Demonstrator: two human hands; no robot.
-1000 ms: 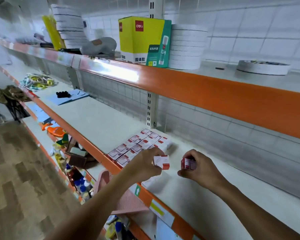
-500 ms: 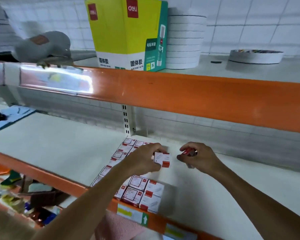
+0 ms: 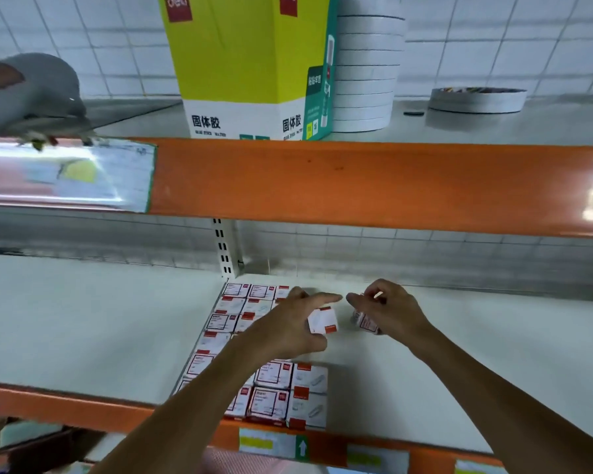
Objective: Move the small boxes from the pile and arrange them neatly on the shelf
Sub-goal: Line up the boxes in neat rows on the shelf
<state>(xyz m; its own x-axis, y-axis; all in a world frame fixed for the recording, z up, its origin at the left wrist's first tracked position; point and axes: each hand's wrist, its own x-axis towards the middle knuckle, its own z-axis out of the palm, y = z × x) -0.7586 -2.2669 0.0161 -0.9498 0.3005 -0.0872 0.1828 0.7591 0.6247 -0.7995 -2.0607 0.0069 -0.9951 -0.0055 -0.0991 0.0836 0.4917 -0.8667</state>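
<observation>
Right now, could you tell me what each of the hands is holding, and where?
The left hand pinches a small box by its sides. The right hand grips another small box from above.

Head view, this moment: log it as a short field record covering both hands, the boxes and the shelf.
left hand: holds a small box, white with a red corner
right hand: holds another small box
arranged boxes: flat grid on the middle shelf, running from the back wall to the front edge
open spot: bare shelf right of the grid, under both hands
upper shelf: yellow carton, stacked white discs
</observation>
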